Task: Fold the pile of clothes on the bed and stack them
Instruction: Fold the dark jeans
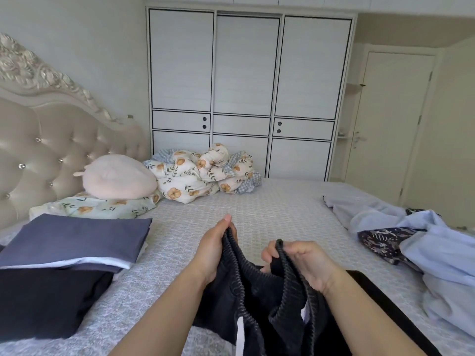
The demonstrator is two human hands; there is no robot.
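Observation:
A black garment with a ribbed elastic waistband [259, 294] hangs in front of me over the near edge of the bed [257, 211]. My left hand [214, 249] grips the waistband at its left end, thumb on top. My right hand [299, 260] pinches the waistband's right end. The two hands hold the band apart a short way above the bed. On the left lies a stack of folded clothes [74, 245], blue-grey over white, beside a folded black piece [48, 301]. At the right sits an unfolded pile of light blue clothes [437, 247] with a dark patterned piece [380, 240].
A bunched floral duvet [203, 173] and a pink round cushion [117, 177] on a floral pillow [97, 206] lie at the far side by the tufted headboard [48, 150]. Behind stands a white wardrobe [246, 93], with a door [390, 119] at right.

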